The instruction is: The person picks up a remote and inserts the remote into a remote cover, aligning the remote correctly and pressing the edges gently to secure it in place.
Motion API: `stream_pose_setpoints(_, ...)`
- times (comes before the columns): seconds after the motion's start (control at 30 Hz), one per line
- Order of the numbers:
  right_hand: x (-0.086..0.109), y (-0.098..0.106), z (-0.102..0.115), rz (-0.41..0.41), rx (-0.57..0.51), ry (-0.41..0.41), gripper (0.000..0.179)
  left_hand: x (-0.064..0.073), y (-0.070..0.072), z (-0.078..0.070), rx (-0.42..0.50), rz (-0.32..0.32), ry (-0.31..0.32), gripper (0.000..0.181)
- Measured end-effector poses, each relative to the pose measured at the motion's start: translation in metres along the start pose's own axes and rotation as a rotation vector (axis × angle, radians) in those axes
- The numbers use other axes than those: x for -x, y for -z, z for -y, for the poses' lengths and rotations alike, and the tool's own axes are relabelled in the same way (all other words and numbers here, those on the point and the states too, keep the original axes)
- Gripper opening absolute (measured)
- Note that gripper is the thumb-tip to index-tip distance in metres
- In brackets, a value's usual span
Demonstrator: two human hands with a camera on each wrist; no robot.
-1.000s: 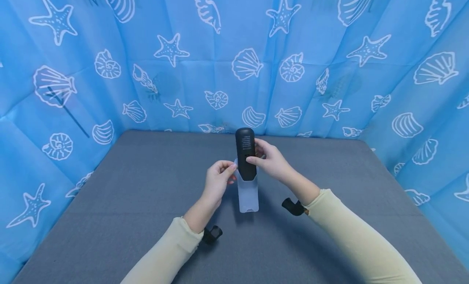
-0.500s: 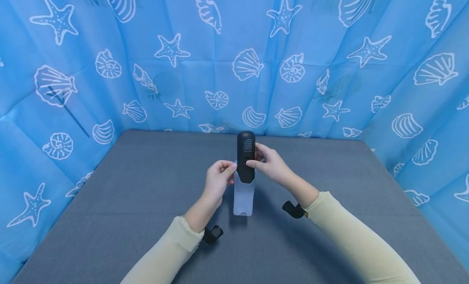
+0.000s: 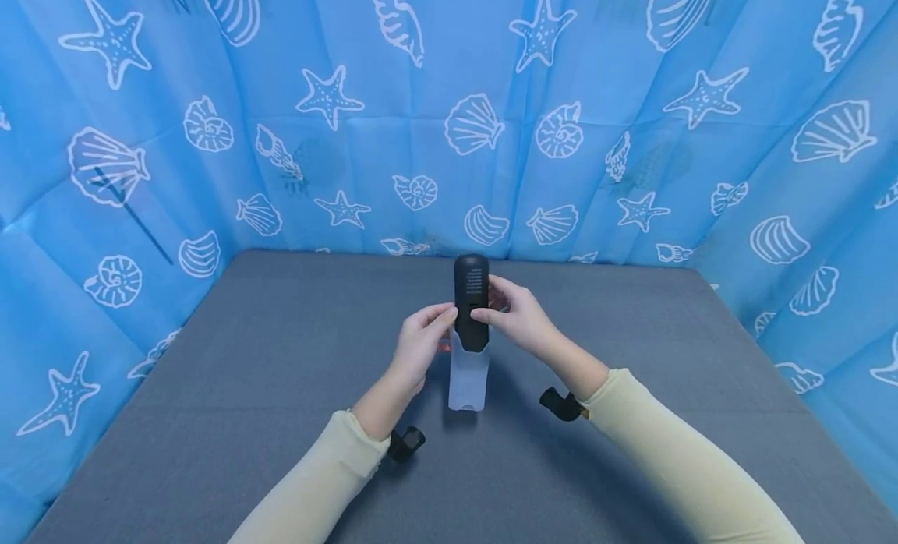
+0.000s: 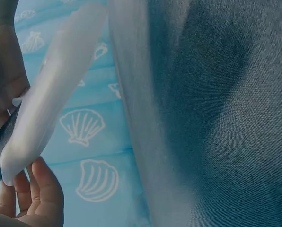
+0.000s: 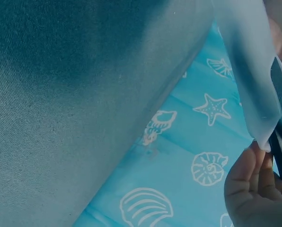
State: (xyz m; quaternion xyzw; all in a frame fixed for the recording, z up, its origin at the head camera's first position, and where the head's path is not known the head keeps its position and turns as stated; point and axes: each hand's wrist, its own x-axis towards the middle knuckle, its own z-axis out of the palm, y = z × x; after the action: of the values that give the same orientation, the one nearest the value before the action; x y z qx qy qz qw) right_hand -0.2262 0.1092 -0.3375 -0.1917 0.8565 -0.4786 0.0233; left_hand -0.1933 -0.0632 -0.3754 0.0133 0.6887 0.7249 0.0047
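Note:
A black remote control [image 3: 471, 294], its printed back toward the head camera, stands upright over the table with its lower end inside a translucent white silicone cover [image 3: 468, 380]. My left hand [image 3: 419, 337] pinches the cover's upper edge at the left side, thumb close to the remote. From the right, my right hand [image 3: 519, 314] grips the remote, thumb across its back and fingers behind it. In the left wrist view the cover [image 4: 51, 90] slants past the left fingers [image 4: 46, 184]. The right wrist view catches the right fingers [image 5: 254, 165] at the cover's rim and the remote's dark edge [image 5: 280, 104].
The grey cloth-covered table [image 3: 295, 388] spreads beneath both hands. Behind and beside it hangs a blue curtain [image 3: 393, 146] with white shells and starfish. A black wrist camera mount sits below each sleeve cuff, the right one [image 3: 561, 404] near the cover.
The remote has moved slightly downward with the right hand. The cover's lower end swung left, then slightly back. The left thumb has shifted up to the remote's side.

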Motion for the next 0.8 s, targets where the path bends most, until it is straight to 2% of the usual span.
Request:
stream_pose_setpoints(0.17, 0.001, 0.001, 0.002, 0.016, -0.007, 0.040, 0.055, -0.003, 0.000, -0.003, -0.051, 0.059, 0.012, 0.040)
stream_pose_setpoints(0.33, 0.001, 0.001, 0.001, 0.041, -0.028, 0.069, 0.055, -0.006, 0.000, -0.002, -0.087, 0.092, 0.013, 0.040)
stream_pose_setpoints(0.47, 0.002, 0.001, -0.003, 0.040, -0.079, 0.037, 0.052, -0.008, 0.001, -0.001, -0.090, 0.102, 0.018, 0.039)
stream_pose_setpoints(0.6, 0.006, 0.002, -0.006, -0.017, -0.145, -0.003, 0.037, -0.008, 0.002, -0.001, -0.071, 0.077, 0.014, 0.037)
stream_pose_setpoints(0.67, 0.011, 0.002, -0.006, -0.057, -0.116, -0.001, 0.025, -0.008, 0.002, -0.001, -0.066, 0.066, 0.006, 0.036)
stream_pose_setpoints(0.8, 0.019, -0.001, -0.002, -0.098, 0.047, 0.027, 0.012, -0.008, 0.003, -0.002, -0.057, 0.053, -0.019, 0.033)
